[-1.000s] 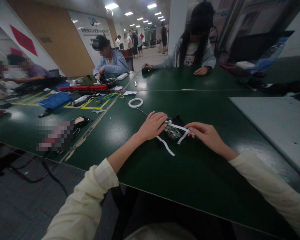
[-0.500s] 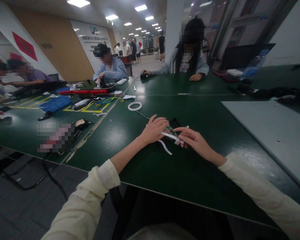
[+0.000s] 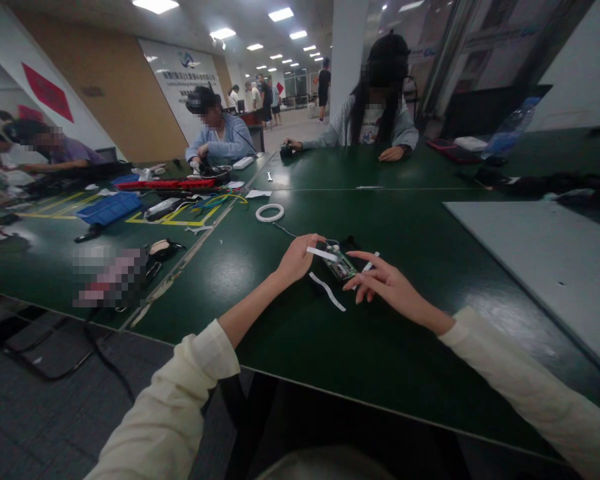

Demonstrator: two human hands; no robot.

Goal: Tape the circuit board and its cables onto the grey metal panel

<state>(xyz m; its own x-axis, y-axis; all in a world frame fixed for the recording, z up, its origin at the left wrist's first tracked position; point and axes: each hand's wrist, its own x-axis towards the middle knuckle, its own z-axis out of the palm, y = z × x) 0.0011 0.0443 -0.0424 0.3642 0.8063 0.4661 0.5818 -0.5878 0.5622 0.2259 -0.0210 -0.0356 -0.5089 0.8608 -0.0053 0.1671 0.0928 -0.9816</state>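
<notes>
A green circuit board [image 3: 342, 269] sits in front of me between my hands, with a black item [image 3: 349, 243] partly hidden behind it. My left hand [image 3: 299, 259] is closed at the board's left side, and a white tape strip [image 3: 322, 254] extends from its fingers across the board's upper left. On the other side, my right hand [image 3: 384, 283] has its fingers apart, the tips close to the board's right edge; whether they touch it I cannot tell. A loose curved white strip [image 3: 328, 292] lies on the table below the board. Another white strip [image 3: 373, 261] shows behind my right fingers.
A white tape roll [image 3: 270, 213] lies beyond my left hand, with a thin cable running near it. A pale panel [image 3: 525, 267] covers the table's right side. Leftward are a blue bin [image 3: 109, 208], tools and wires. Co-workers sit across the table.
The white strip's right end has left my right hand; the strip now extends from my left fingers. My right fingers have spread, my left hand has shifted slightly left, and more of the board shows.
</notes>
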